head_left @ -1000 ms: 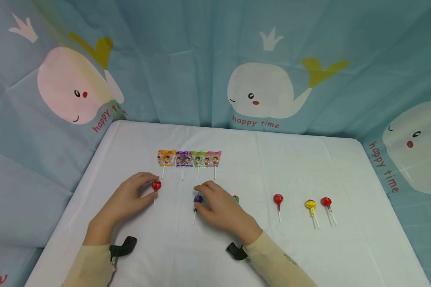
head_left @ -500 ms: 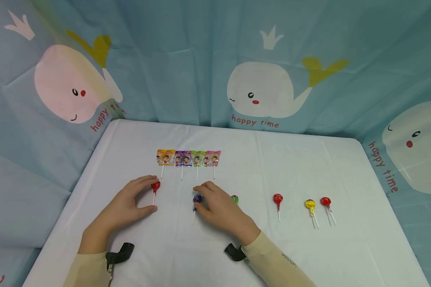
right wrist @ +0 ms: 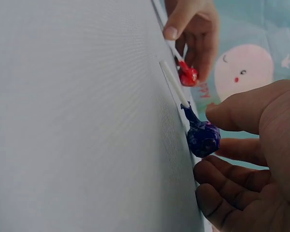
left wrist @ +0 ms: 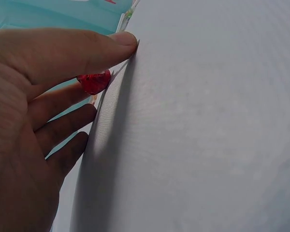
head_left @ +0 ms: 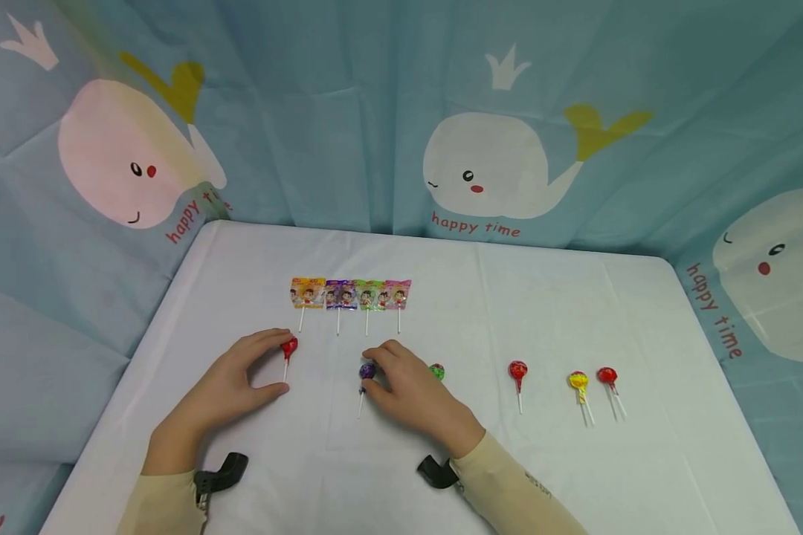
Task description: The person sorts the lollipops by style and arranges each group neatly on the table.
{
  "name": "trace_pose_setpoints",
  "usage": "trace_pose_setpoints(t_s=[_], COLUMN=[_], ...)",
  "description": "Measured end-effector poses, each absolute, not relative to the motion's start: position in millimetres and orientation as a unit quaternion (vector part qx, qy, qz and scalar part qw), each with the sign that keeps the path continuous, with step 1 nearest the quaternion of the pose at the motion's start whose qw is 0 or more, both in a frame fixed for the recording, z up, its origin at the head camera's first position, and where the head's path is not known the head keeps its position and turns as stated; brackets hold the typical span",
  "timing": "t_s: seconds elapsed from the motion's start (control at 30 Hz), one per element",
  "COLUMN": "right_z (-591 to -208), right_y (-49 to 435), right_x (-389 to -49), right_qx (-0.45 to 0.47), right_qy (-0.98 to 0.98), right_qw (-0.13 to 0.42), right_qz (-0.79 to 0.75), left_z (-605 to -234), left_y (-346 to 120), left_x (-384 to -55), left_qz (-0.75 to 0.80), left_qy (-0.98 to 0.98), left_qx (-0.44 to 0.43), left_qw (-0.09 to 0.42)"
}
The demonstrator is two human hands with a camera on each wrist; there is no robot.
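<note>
Well, purple lollipop (right wrist: 203,139) mottled, round, white-sticked; red lollipop (head_left: 289,345) glossy

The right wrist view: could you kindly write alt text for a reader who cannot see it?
A person's right hand is curved close to the wrapped end of a purple lollipop lying on a white cloth. Beyond it, the left hand is at a red lollipop, before a blue backdrop.

In the head view, the right hand (head_left: 415,390) hides the stick of the green lollipop (head_left: 438,371). The rightmost whale print (head_left: 789,290) and both beige sleeves (head_left: 163,505) run off the edges; lettering (head_left: 538,484) on the right sleeve (head_left: 508,483) is illegibly small.
</note>
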State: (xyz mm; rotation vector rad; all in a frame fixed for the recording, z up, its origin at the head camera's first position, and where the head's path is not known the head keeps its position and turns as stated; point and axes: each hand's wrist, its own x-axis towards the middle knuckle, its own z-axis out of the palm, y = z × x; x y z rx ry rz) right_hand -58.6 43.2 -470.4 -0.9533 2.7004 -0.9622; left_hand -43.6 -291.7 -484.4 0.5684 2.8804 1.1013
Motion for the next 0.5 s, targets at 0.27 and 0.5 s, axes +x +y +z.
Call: trace_pose_setpoints(t_s=[0.27,0.5], right_z=[-470.7,-474.3], right_y=[41.5,41.6], right_x=[-60.7,-63.1], right_qx=[-0.319,-0.322], right_qy=[0.893,0.894], right_qw=[0.056,0.054], right_qz=[-0.313,-0.307], left_z=[-484.1,-484.7], left_y=[-294.2,-294.0], left_x=[-43.9,-44.1], left_qz=[0.355,0.362], left_qy=[0.917,0.915], left_qx=[0.181,0.179], left_qw=[0.013,0.021])
